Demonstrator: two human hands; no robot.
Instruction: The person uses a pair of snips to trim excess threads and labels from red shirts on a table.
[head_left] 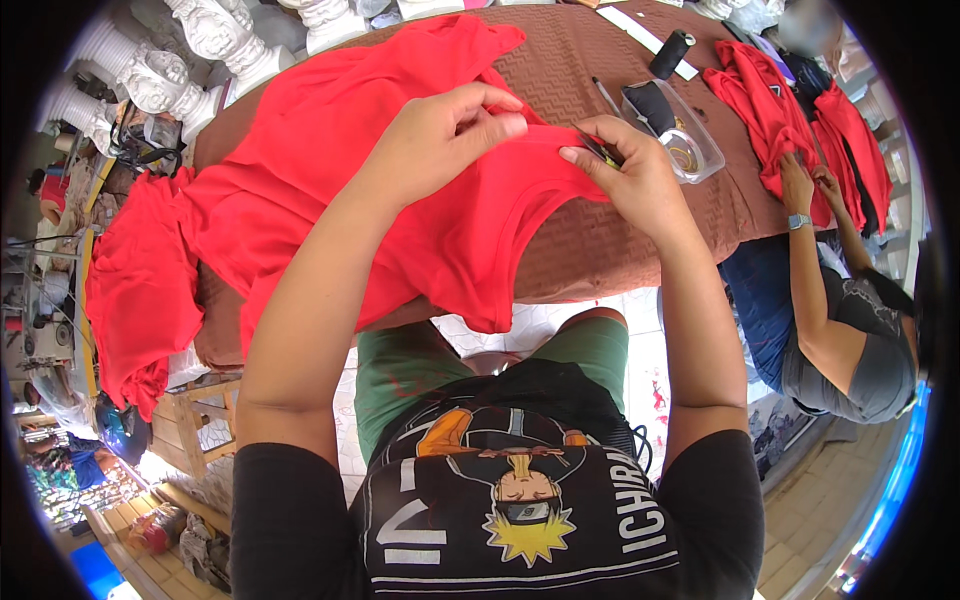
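Observation:
A red garment lies spread over the brown-covered table, its near part hanging over the front edge. My left hand is closed on the fabric, thumb and fingers pinching the upper side of a long finished edge. At the other end of that edge is my right hand, its thumb and forefinger closed on the fabric. Small dark scissors with a touch of yellow sit in the right hand too, their tip pointing toward the left hand. Between the hands the edge is drawn fairly straight; below, it curves down like an opening.
Beyond my right hand stand a clear plastic box with a dark pouch, a black thread spool and a white ruler. At right another person's hands handle red cloth. White balusters line the far side.

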